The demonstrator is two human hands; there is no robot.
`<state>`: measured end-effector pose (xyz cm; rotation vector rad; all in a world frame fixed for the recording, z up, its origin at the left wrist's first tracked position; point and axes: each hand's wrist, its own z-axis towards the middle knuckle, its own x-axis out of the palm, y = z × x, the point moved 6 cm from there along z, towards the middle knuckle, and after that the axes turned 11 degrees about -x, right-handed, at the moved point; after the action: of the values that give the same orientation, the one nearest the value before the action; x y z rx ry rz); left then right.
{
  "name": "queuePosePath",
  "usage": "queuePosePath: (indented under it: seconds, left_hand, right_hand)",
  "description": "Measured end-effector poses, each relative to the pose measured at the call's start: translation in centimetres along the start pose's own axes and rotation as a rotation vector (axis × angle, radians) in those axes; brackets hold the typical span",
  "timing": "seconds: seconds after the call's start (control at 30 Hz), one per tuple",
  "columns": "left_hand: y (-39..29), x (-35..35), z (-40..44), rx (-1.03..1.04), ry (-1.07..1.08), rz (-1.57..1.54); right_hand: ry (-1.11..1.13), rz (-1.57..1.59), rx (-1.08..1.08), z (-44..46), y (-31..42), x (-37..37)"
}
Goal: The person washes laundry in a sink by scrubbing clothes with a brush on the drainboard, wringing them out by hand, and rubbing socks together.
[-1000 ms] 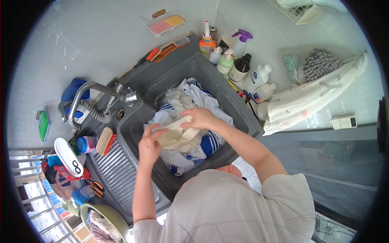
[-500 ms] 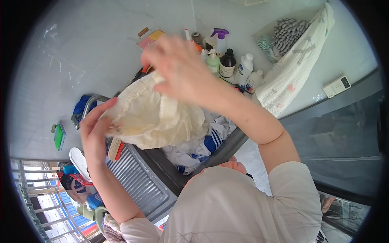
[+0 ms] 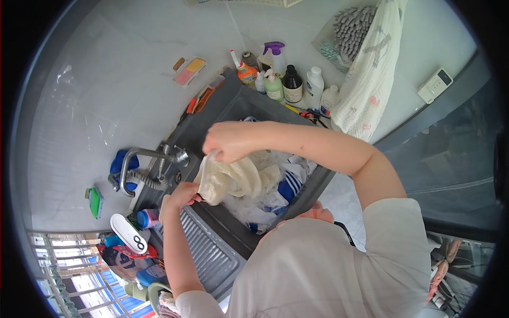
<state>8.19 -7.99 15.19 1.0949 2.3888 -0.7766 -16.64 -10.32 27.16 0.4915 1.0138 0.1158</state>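
Note:
A wet cream-coloured cloth [image 3: 233,177] hangs bunched over the dark grey sink, its edge stretched between my hands. My right hand [image 3: 228,142] is closed on its upper edge, near the middle of the sink. Lower and to the left, my left hand [image 3: 184,194] pinches the cloth's lower left edge beside the ridged board. Beneath the cloth, white and blue striped laundry [image 3: 289,185] lies in the sink among suds.
A chrome faucet [image 3: 127,167] stands at the sink's left. Several bottles, one of them black [image 3: 292,85], line the back ledge. A ridged washboard [image 3: 209,249] adjoins the sink. A patterned white cloth [image 3: 371,74] hangs at upper right.
The cream cloth was lifted from the sink and spread wide, then came down and bunched together. Both hands rose with it, and have since lowered over the sink, still gripping it.

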Motion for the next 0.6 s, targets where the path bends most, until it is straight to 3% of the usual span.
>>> queuePosePath:
  seconds: [0.07, 0.13, 0.2, 0.23, 0.3, 0.37, 0.43, 0.5, 0.53, 0.6]
  left_hand:
    - [0.7, -0.7, 1.9, 0.033, -0.016, -0.290]
    - [-1.7, -3.9, -2.3, 0.257, -0.108, -0.441]
    - [-2.9, -8.7, -7.5, 0.427, -0.291, -0.386]
    - [-3.1, -10.3, -12.0, 0.540, -0.546, -0.410]
    - [-0.9, -14.5, -16.2, 0.589, -0.657, -0.401]
    - [0.6, -16.1, -19.2, 0.754, -0.545, -0.616]
    - [-1.8, -14.3, -21.4, 0.767, -0.484, -0.467]
    - [-5.1, -10.8, -20.4, 0.815, -0.549, -0.125]
    - [-7.7, -7.9, -19.6, 0.818, -0.455, -0.050]
    - [-5.7, -3.9, -11.8, 0.768, -0.407, -0.020]
  right_hand:
    - [-0.041, -0.083, -0.132, 2.0, 2.5, -3.1]
    - [-0.101, -0.175, -0.148, 3.5, 4.5, -6.2]
    - [-0.164, -0.244, -0.102, 3.9, 7.0, -10.7]
    - [-0.219, -0.254, -0.073, 3.8, 7.9, -12.7]
    - [-0.498, -0.332, -0.172, 3.1, 8.9, -15.8]
    - [-0.543, -0.342, -0.121, 2.4, 9.2, -16.9]
    - [-0.587, -0.338, -0.079, 1.5, 8.8, -16.2]
    - [-0.628, -0.467, 0.058, 0.5, 6.9, -12.9]
    - [-0.569, -0.403, 0.118, -0.1, 5.2, -10.5]
    - [-0.422, -0.255, 0.225, -2.6, 0.8, -4.2]
